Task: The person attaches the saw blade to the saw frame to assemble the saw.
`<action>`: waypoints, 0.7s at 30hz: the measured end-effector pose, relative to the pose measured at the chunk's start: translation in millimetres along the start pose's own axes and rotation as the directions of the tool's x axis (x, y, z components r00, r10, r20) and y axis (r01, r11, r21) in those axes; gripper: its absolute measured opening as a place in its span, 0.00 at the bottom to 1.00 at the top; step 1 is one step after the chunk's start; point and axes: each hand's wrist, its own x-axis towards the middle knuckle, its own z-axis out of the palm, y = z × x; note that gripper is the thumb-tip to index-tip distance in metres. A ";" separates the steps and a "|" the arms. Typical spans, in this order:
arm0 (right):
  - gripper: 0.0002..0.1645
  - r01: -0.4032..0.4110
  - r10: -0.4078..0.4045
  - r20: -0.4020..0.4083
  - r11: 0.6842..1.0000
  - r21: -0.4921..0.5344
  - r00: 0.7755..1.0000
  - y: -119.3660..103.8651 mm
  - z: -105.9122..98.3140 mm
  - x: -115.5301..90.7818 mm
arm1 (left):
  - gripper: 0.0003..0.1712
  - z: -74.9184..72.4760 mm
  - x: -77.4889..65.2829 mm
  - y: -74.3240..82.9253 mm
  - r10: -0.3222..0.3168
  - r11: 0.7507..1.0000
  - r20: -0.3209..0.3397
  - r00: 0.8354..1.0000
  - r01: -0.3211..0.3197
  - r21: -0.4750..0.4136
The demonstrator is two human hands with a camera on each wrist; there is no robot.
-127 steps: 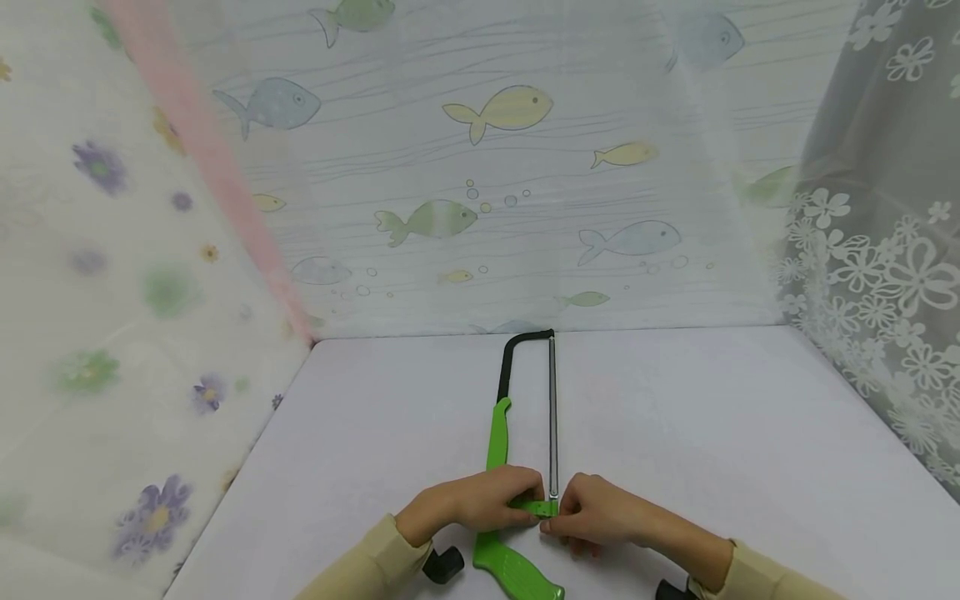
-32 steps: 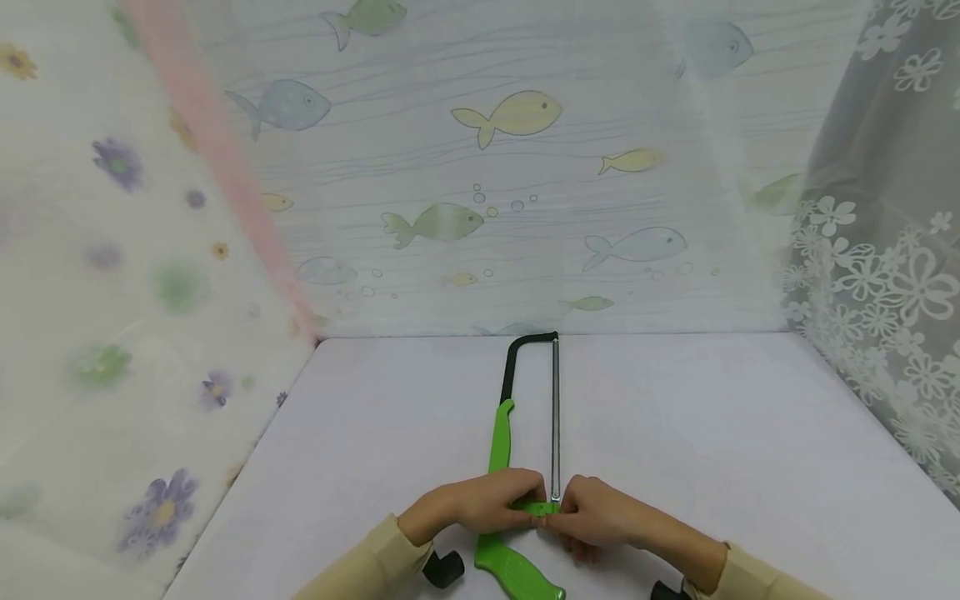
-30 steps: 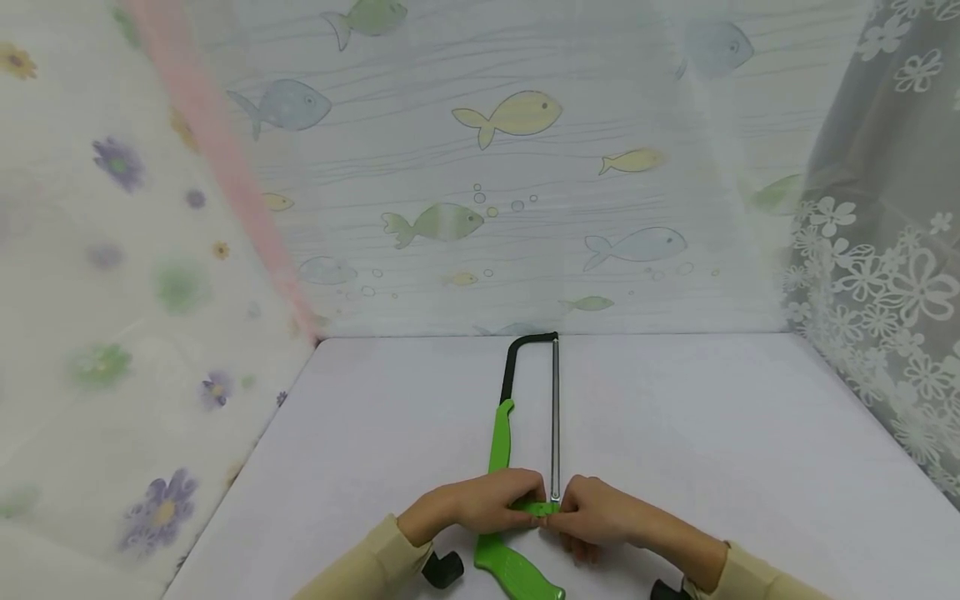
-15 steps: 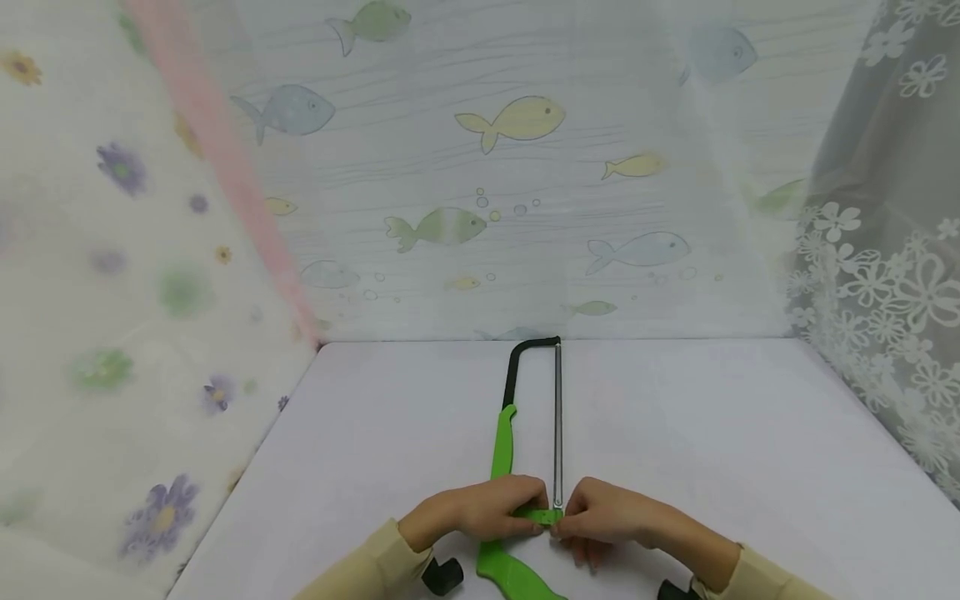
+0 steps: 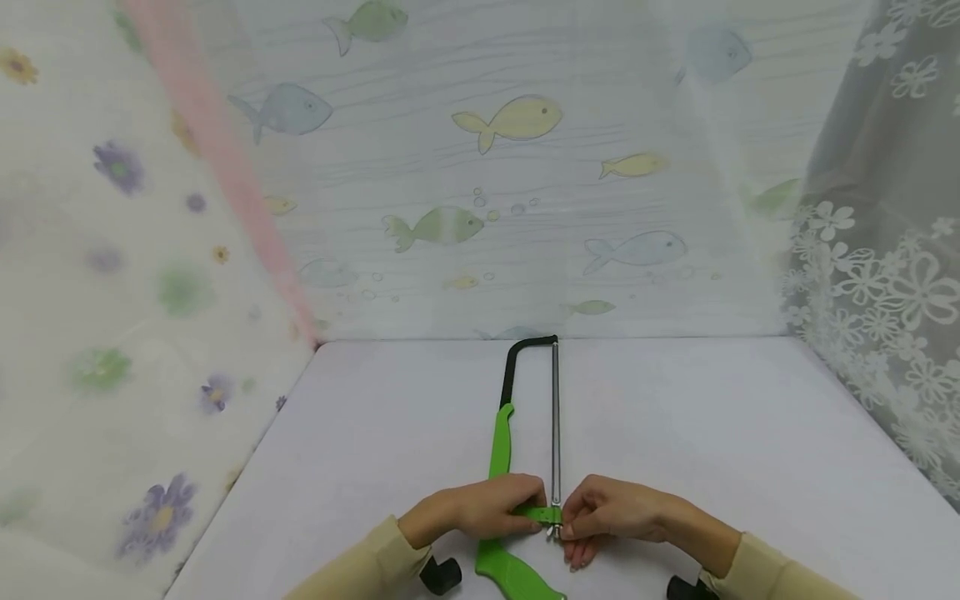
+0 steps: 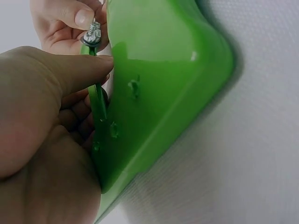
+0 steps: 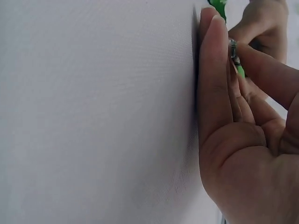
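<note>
A hacksaw (image 5: 499,446) with a green handle and black front frame lies flat on the white table, its blade (image 5: 556,425) on the right side. My left hand (image 5: 491,507) grips the green lower arm of the frame, thumb on the near side and fingers curled behind, as the left wrist view shows. Beyond that thumb, a silver wing nut (image 6: 92,33) sits on a threaded screw at the arm's end. My right hand (image 5: 618,508) has its thumb and index finger at the wing nut, while its lower fingers extend along the tabletop.
A white cloth-covered table (image 5: 675,417) bears the saw. Behind it hangs a curtain with printed fish (image 5: 517,117), and flowered fabric (image 5: 120,333) hangs on the left. Black wrist devices (image 5: 440,575) show by both sleeves.
My right hand has shifted slightly right and its fingers have loosened, so the wing nut now shows. My left hand keeps its grip; the hacksaw stays in place.
</note>
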 end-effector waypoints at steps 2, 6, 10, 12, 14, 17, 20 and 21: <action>0.17 0.002 -0.002 0.000 1.000 -0.005 1.000 -0.4 -0.5 -0.3 | 0.03 -0.6 0.5 0.3 0.000 1.000 -0.003 1.000 0.000 -0.012; 0.16 0.006 -0.007 -0.027 0.999 -0.037 1.000 -0.7 0.4 -0.8 | 0.05 -1.2 0.2 -1.5 -0.009 1.000 -0.041 0.999 0.008 -0.030; 0.13 -0.011 -0.009 -0.107 0.982 -0.187 0.994 -4.4 0.0 -5.0 | 0.08 -2.3 2.0 -4.8 -0.012 0.998 -0.107 0.994 0.005 -0.062; 0.11 -0.035 -0.016 -0.171 0.956 -0.291 0.985 -8.8 -0.2 -8.8 | 0.10 -3.0 2.5 -6.5 -0.006 0.997 -0.130 0.991 -0.005 -0.080; 0.10 -0.066 -0.032 -0.237 0.918 -0.391 0.971 -15.1 -1.0 -13.9 | 0.11 -4.0 2.5 -8.3 -0.003 0.994 -0.148 0.989 -0.013 -0.111; 0.10 -0.091 -0.061 -0.293 0.873 -0.479 0.954 -26.6 -3.0 -21.7 | 0.11 -6.1 0.1 -10.2 -0.001 0.987 -0.183 0.983 -0.028 -0.156; 0.12 -0.066 -0.136 -0.308 0.821 -0.566 0.942 -36.7 -7.8 -30.0 | 0.12 -12.0 -4.4 -8.7 0.010 0.992 -0.247 0.969 -0.041 -0.123; 0.12 -0.061 -0.171 -0.317 0.793 -0.606 0.933 -39.5 -10.0 -33.0 | 0.12 -15.0 -6.2 -8.1 0.018 0.996 -0.277 0.961 -0.040 -0.075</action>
